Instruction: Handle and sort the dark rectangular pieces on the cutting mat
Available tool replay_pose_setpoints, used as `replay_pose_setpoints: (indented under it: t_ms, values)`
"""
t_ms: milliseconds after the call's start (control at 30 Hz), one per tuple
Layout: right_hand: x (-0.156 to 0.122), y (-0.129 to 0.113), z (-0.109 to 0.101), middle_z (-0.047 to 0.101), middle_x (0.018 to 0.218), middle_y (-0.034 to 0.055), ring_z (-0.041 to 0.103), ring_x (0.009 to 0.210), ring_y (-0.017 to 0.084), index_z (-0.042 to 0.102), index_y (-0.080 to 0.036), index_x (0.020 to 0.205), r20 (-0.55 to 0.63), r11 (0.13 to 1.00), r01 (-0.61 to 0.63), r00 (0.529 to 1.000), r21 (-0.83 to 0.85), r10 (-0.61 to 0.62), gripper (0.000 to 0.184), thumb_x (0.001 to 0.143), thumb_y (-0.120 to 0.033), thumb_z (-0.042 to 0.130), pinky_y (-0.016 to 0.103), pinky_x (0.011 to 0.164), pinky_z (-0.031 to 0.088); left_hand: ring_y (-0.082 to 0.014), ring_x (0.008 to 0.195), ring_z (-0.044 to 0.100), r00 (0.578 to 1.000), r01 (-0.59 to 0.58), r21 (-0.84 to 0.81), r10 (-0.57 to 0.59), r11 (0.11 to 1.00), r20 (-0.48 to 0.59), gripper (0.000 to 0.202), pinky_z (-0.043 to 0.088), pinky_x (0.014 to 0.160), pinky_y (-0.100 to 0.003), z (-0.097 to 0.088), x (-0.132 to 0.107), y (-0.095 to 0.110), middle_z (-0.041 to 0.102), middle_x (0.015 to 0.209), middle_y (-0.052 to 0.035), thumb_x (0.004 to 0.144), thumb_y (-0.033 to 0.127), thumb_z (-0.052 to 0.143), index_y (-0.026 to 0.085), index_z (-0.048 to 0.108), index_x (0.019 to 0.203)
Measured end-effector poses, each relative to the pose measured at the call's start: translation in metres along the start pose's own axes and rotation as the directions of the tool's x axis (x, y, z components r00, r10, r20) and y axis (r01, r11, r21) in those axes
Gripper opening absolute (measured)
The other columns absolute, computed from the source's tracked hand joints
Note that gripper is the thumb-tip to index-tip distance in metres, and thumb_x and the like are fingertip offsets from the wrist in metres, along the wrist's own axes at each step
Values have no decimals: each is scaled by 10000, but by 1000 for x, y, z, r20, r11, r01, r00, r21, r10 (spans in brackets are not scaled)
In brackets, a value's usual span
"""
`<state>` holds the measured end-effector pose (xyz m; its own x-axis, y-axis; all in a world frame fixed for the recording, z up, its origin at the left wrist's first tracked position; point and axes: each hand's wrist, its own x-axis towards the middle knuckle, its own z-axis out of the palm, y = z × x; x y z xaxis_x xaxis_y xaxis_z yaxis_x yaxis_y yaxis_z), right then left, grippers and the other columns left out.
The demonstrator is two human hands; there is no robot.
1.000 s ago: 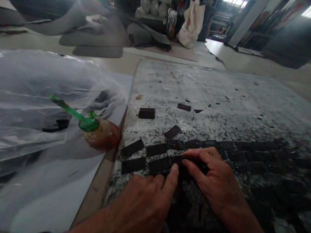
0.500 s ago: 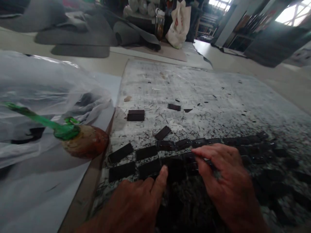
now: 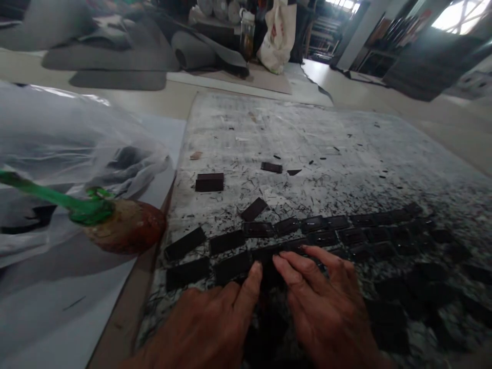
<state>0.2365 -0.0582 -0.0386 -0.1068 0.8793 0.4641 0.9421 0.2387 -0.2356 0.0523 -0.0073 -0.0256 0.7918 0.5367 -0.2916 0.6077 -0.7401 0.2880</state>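
Dark flat rectangular pieces lie in slanting rows on a worn, scrap-strewn board. My left hand is curled, with one fingertip pressing on the near edge of a dark rectangular piece in the front row. Over that same piece, my right hand bends down with thumb and finger tips closed together at its edge. Whether something small is between them is hidden. To the left is a plain matt piece. Pieces farther right, such as a shiny one, have glossy, wet-looking surfaces.
A round brown pot with a green-coated handle stands at left beside clear plastic sheeting. More dark pieces lie scattered at right. Farther back are a two-piece stack, a bottle, a bag and grey rolled material.
My right hand has moved left and nearer, its fingertips coming down beside my left fingertip. The left hand stays on the same piece. The view has shifted slightly.
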Motion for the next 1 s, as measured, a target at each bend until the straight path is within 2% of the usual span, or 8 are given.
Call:
replay_pose_setpoints:
  t_ms: [167,367,467,667,767,900,1000]
  values:
    - [-1,2,2,699,1032,17,499,1021,248,655,-194,1079,36,997,29,999,-77,-27,252,889,-212,491,395,889,308,-217,835,677,1000,4,5,-4,1000,-3,715,568,672,-339,2,-1,-1,653,1124,-155,741,51,338,123,198,1438]
    - [5,0,-1,693,1025,20,501,1011,246,638,-205,1112,95,996,16,995,-85,-8,273,870,-200,511,401,895,302,-229,849,676,995,63,-3,-63,998,77,740,561,693,-331,-11,3,5,667,1102,-136,695,17,370,149,279,1418]
    - [8,-4,-1,687,1019,39,504,984,248,621,-182,1146,123,989,55,992,-134,-39,309,862,-175,500,411,883,304,-244,860,675,993,81,-42,-77,996,91,770,558,713,-353,-14,2,6,673,1089,-133,668,17,398,146,279,1417]
    - [13,-10,0,690,981,41,504,956,244,641,-170,1105,115,971,104,990,-216,-80,309,824,-119,523,413,897,291,-245,849,682,987,156,-106,-152,982,48,815,547,712,-334,-16,2,7,676,1111,-91,643,6,433,199,265,1417]
    - [13,-13,0,688,964,40,505,949,240,638,-159,1108,118,968,93,991,-232,-67,317,807,-116,551,410,907,286,-245,859,680,980,189,-96,-181,977,85,815,538,737,-345,-23,3,9,683,1095,-95,641,-4,433,180,264,1417]
    - [10,-14,0,682,944,42,511,939,238,631,-150,1122,118,968,86,991,-234,-60,345,781,-117,589,410,907,289,-231,926,665,979,189,-80,-180,979,100,772,517,825,-355,-30,-1,14,681,1087,-114,613,-27,417,159,374,1362]
    - [8,-15,-2,677,958,34,517,947,239,613,-187,1158,141,970,104,987,-219,-74,395,769,-121,610,419,912,293,-239,918,668,989,146,-72,-144,987,35,729,536,792,-363,-29,-10,16,679,1094,-103,591,-22,403,183,469,1287]
